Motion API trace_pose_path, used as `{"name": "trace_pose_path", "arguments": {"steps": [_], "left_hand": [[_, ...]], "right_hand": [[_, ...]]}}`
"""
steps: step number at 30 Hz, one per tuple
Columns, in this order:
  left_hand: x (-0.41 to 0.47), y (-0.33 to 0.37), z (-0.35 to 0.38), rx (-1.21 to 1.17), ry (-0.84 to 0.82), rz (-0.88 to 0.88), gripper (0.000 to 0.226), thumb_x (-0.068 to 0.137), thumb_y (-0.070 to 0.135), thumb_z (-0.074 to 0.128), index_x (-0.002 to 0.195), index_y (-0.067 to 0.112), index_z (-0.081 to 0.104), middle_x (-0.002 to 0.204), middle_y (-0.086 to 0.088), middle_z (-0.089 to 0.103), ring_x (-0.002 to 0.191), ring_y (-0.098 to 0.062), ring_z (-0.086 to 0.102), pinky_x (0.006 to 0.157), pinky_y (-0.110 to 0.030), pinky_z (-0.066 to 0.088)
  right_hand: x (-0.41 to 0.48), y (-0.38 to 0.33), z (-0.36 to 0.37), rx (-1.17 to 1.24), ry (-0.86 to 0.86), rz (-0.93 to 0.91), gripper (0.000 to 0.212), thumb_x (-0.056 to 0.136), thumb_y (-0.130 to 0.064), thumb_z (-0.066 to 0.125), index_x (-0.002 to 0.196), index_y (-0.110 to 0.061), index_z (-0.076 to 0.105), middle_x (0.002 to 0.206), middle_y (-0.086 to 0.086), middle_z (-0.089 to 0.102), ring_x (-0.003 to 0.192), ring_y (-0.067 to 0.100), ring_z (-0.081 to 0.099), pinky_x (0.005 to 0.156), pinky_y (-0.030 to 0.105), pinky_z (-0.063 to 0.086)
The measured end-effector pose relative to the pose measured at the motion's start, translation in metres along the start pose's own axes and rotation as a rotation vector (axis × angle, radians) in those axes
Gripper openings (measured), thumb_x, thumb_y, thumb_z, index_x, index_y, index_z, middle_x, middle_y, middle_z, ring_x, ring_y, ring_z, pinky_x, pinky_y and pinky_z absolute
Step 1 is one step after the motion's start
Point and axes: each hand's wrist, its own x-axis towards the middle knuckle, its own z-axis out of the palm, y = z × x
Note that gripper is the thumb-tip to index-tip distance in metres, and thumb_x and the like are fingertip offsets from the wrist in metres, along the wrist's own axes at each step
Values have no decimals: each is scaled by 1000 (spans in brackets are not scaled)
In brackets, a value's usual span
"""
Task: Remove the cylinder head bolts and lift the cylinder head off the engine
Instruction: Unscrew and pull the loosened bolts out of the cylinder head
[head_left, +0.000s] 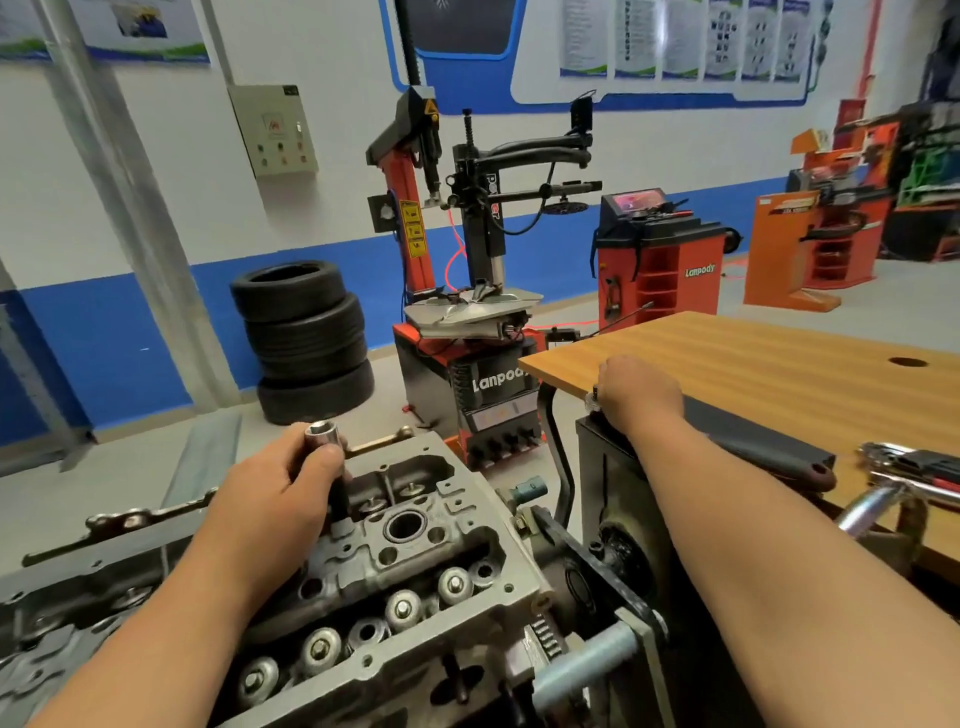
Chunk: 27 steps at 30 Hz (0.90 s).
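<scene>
The grey cylinder head (415, 561) sits on the engine at the bottom centre, with its valve springs and round wells exposed. My left hand (270, 483) is closed around a long socket tool (324, 441). The tool stands upright with its dark shaft reaching down into the head's far end. My right hand (636, 392) rests at the near edge of the wooden table (779, 364), fingers closed on a small shiny metal piece (592, 400), possibly a bolt; most of it is hidden by the fingers.
A black engine stand (623, 519) rises right of the head. A chrome ratchet (878, 499) and pliers (914, 460) lie on the table's right side. Beyond stand a tyre changer (467, 322), stacked tyres (306, 338) and a red wheel balancer (660, 260).
</scene>
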Motion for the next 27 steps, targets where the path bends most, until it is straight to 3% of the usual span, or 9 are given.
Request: {"name": "trace_pose_path", "arguments": {"steps": [4, 7, 9, 12, 15, 17, 21, 23, 27], "left_hand": [[-1, 4, 0, -6, -7, -1, 23, 97, 29, 46, 79, 28, 60, 75, 15, 67, 77, -6, 57, 63, -28, 39], [-1, 6, 1, 0, -16, -6, 21, 95, 35, 44, 83, 28, 59, 80, 12, 68, 79, -5, 57, 64, -25, 39], [-1, 5, 0, 28, -17, -11, 22, 95, 36, 43, 82, 28, 59, 79, 10, 67, 77, -6, 57, 63, -26, 40], [0, 4, -1, 63, 16, -7, 22, 94, 38, 47, 79, 28, 57, 76, 10, 65, 74, -8, 57, 61, -30, 39], [2, 7, -5, 186, 34, -43, 16, 92, 32, 49, 79, 24, 53, 80, -1, 66, 70, -17, 57, 54, -29, 35], [3, 9, -6, 324, 8, -46, 11, 92, 20, 49, 94, 19, 59, 94, -11, 68, 81, -28, 60, 58, -31, 39], [-2, 7, -9, -70, 32, -132, 22, 83, 27, 64, 104, 24, 62, 94, 4, 67, 87, -16, 61, 68, -32, 46], [-5, 4, -12, -127, -40, -141, 26, 80, 29, 69, 105, 24, 64, 93, 6, 69, 89, -13, 63, 77, -35, 51], [-8, -1, -13, -37, -170, -72, 7, 82, 31, 67, 89, 32, 66, 76, 13, 67, 77, -5, 62, 63, -24, 44]], "right_hand": [[-7, -20, -8, 64, 170, -184, 21, 92, -15, 39, 99, -13, 59, 97, 6, 60, 83, 25, 53, 63, 34, 43], [-21, -53, -36, 125, -3, -180, 26, 92, -18, 39, 110, -13, 58, 106, 8, 61, 90, 27, 57, 70, 36, 49], [-40, -90, -69, 417, -169, -256, 25, 93, -21, 42, 112, -15, 58, 104, 5, 63, 86, 22, 59, 68, 32, 49], [-86, -163, -124, 789, -159, -584, 15, 92, -35, 49, 96, -26, 60, 82, -11, 63, 77, 8, 61, 60, 24, 41], [-134, -215, -144, 797, -183, -770, 21, 87, -49, 52, 84, -30, 57, 74, -13, 61, 68, 0, 57, 56, 22, 40], [-148, -223, -133, 734, -126, -750, 20, 87, -45, 56, 88, -26, 56, 82, -10, 59, 73, 6, 56, 62, 27, 43], [-156, -208, -107, 1129, -220, -365, 29, 77, -43, 70, 85, -21, 54, 83, -8, 59, 74, 7, 55, 63, 25, 44], [-156, -207, -104, 1149, -237, -355, 31, 74, -43, 73, 80, -16, 59, 74, -6, 62, 67, 7, 58, 59, 26, 47], [-156, -200, -108, 1235, -222, -467, 14, 81, -30, 71, 79, -16, 71, 73, -2, 70, 68, 4, 63, 64, 16, 50]]}}
